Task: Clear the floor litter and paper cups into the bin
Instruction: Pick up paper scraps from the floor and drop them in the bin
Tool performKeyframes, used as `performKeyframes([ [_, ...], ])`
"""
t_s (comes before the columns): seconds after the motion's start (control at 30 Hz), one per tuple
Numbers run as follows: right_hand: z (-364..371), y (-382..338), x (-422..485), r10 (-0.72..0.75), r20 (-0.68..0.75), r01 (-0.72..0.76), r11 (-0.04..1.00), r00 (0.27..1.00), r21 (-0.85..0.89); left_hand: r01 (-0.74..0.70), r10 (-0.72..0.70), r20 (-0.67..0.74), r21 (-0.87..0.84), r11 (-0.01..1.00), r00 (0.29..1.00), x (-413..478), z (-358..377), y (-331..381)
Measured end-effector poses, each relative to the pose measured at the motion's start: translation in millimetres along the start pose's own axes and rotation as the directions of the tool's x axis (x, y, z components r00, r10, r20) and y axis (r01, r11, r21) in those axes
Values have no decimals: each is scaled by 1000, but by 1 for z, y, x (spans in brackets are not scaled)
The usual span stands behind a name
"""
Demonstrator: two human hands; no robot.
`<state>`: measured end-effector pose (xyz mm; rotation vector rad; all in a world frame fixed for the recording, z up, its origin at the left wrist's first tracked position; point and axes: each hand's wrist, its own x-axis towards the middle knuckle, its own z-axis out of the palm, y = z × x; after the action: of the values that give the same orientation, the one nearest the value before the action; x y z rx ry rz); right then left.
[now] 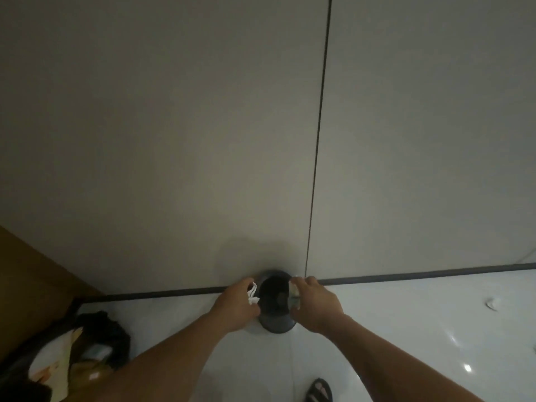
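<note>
Forearms (174,352) bare, unsleeved; left hand (236,307), right hand (314,306) bare; dark strappy open-toed sandal (318,390) worn.

Left hand (235,306) pinches white crumpled paper scrap (252,294). Right hand (316,306) grips pale crumpled litter piece (294,290). Round dark bin (274,327) sits between both hands.

Grey wall panels (174,111), dark skirting strip (406,276), black bag (114,329) holding papers
</note>
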<state>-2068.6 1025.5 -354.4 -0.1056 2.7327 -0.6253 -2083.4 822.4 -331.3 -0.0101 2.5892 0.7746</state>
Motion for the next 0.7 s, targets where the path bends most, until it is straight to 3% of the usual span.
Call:
performKeyframes([
  [0.33,0,38,107,107,59,-114,986,992,125,-2,-5,137,52,999,991,132,-8,26],
  [0.7,142,74,257,390,231,-449,829,891,333,16,-89,453,161,987,887,338,73,-60],
])
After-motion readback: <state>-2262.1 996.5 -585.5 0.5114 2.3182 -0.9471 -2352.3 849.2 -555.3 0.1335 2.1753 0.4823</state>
